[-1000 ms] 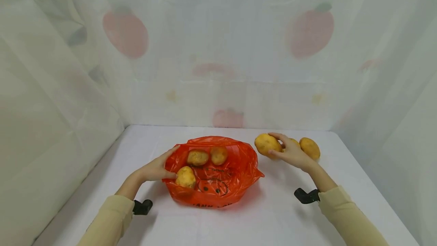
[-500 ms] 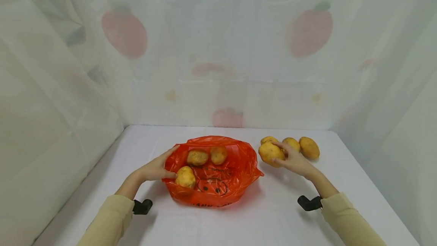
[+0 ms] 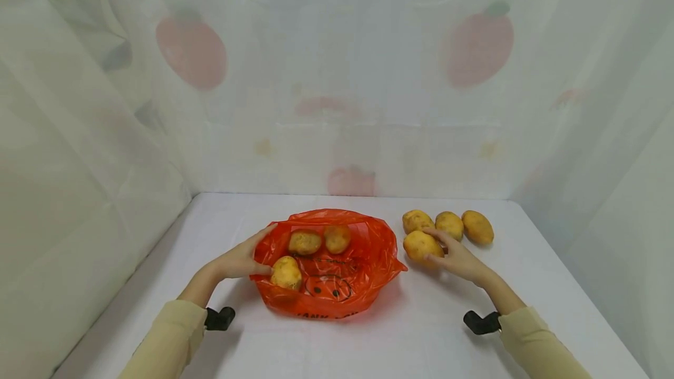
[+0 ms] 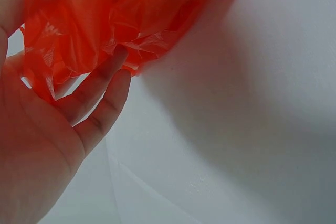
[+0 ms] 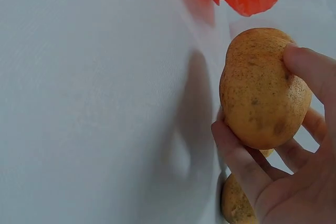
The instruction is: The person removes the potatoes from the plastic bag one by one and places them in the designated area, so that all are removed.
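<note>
Right hand (image 3: 459, 259) clamped on an oval, yellow-brown potato (image 3: 421, 247), just right of the crumpled, translucent red plastic bag (image 3: 332, 307).
The left hand (image 3: 239, 259) holds the bag's left rim, fingers spread; three similar potatoes (image 3: 305, 243) lie inside, and three loose potatoes (image 3: 478, 227) rest behind the held one on the white tabletop (image 3: 368, 350). Good handling probably means keeping thumb and fingers on opposite sides of the smooth skin, clearing the thin rim without snagging it, and keeping the mouth stretched wide.

Sheet-walled booth (image 3: 89, 162), fruit-print drapes (image 3: 337, 75), wht tbl (image 3: 400, 347)
</note>
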The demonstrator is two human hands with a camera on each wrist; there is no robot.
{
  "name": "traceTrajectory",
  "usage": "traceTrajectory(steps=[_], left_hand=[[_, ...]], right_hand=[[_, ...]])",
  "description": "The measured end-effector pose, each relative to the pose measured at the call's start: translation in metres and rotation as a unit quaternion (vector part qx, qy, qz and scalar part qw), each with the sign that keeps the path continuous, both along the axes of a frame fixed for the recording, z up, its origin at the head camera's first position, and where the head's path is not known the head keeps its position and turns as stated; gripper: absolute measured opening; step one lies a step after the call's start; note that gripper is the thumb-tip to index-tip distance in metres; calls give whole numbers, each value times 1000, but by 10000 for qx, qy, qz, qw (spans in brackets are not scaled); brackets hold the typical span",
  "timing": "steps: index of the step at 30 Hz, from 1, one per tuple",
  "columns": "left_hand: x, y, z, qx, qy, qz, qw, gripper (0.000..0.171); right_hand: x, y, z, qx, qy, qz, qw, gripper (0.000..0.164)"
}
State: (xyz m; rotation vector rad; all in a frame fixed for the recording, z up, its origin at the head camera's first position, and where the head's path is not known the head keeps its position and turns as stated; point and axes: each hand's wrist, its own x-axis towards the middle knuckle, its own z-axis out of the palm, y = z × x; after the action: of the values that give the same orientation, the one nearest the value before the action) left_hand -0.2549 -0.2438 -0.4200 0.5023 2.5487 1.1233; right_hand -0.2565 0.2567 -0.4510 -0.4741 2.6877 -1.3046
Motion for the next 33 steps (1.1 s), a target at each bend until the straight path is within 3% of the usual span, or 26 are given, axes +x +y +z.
traceTrajectory(steps=[10, 23, 33], left_hand=[[2, 0, 2, 37, -53, 48, 10000, 97], [0, 1, 0, 56, -105, 38, 9999, 98], [-1, -1, -1, 68, -68, 14, 10000, 98]], right_hand=[[3, 5, 1, 314, -109, 100, 9994, 64], [0, 6, -6, 288, 213, 176, 9992, 64], [-1, 6, -4, 493, 187, -7, 9986, 61]])
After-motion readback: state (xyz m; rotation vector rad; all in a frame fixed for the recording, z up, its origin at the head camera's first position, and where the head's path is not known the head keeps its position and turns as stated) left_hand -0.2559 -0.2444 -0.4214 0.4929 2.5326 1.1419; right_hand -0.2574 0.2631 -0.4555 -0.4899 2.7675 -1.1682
